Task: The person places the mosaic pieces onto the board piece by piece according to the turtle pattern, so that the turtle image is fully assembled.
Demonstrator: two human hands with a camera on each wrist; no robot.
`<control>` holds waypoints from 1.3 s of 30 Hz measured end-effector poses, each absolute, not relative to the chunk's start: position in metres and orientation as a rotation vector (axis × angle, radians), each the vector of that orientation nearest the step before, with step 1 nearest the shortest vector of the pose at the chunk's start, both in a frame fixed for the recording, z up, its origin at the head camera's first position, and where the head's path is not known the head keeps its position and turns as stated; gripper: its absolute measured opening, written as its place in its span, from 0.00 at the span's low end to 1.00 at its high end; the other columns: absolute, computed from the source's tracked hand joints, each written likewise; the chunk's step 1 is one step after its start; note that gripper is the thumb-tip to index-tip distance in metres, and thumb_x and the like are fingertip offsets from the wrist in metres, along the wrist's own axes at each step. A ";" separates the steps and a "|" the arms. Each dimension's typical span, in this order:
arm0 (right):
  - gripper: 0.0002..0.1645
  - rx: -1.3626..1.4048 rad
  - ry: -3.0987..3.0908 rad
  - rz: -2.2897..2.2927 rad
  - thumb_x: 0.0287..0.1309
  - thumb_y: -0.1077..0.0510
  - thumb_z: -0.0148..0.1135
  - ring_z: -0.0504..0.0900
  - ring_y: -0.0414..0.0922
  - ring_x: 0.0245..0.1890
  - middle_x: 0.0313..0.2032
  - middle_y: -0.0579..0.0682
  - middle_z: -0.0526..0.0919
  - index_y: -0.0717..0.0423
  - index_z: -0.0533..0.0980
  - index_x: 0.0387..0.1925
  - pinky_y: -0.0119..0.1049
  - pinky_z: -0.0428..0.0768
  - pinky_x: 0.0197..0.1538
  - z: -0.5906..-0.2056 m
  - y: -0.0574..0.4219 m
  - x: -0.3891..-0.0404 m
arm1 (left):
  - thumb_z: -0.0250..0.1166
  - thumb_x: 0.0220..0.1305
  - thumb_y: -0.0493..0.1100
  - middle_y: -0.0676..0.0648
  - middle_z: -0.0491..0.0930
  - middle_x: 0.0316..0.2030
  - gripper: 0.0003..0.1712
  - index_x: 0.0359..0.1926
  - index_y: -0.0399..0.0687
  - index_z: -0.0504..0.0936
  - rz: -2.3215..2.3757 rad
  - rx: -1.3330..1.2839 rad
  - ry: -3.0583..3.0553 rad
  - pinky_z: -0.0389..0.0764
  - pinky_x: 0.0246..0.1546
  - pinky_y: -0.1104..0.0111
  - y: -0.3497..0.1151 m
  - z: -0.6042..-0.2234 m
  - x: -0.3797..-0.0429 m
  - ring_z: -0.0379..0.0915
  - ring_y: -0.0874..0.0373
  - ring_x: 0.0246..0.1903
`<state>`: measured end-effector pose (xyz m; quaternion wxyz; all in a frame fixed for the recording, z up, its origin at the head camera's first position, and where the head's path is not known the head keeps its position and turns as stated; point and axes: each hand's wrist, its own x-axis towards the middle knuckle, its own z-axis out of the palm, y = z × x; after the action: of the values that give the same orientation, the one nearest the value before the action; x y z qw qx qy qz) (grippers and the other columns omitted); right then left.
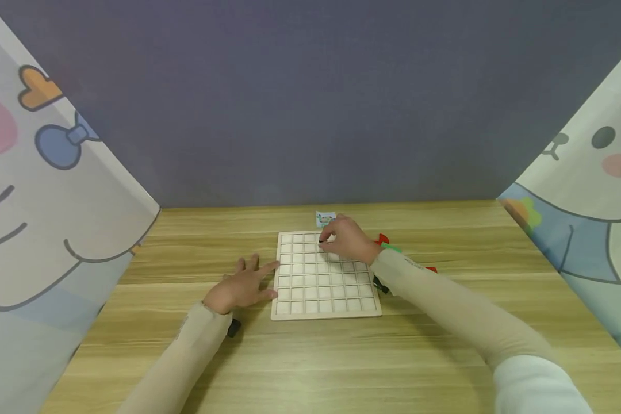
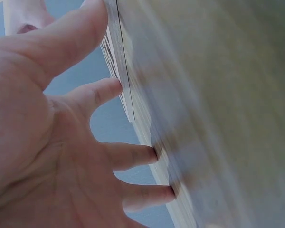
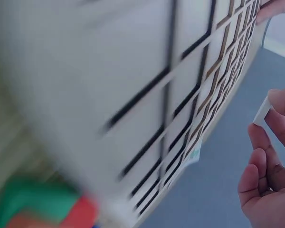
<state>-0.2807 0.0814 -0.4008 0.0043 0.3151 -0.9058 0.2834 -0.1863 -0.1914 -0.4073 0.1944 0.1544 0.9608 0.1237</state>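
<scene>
A pale square board [image 1: 310, 315] with a raised grid and white square cells lies on the wooden table. Thumb and index finger of my right hand [image 1: 348, 238] pinch a small flat tile [image 3: 262, 111] over the board's far part. In the right wrist view the tile's edge looks white, and it is held apart from the grid; its face is mostly hidden. My left hand [image 1: 243, 287] has its fingers spread beside the board, with thumb and index finger at its left edge. Other fingertips [image 2: 152, 154] of that hand touch the table.
A small printed packet or card [image 1: 325, 218] lies behind the board. Red [image 1: 383, 238] and green [image 1: 391, 248] pieces are to its right, partly hidden by the right forearm. A grey panel [image 1: 321, 103] stands at the back, with cartoon-printed cloth at both sides.
</scene>
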 end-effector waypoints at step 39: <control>0.05 1.060 -2.973 0.735 0.55 0.64 0.65 0.73 0.41 0.37 0.30 0.42 0.78 0.55 0.85 0.27 0.35 0.72 0.48 -0.412 -0.017 -0.293 | 0.59 0.62 0.62 0.27 0.39 0.70 0.44 0.74 0.62 0.51 0.288 0.421 2.684 0.57 0.44 0.27 -0.191 -0.406 -0.190 0.35 0.23 0.64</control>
<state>-0.2934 -0.0167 -0.4125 -0.0496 0.3266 -0.9163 0.2264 -0.1900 -0.1909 -0.4063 0.2033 0.1510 0.9619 0.1031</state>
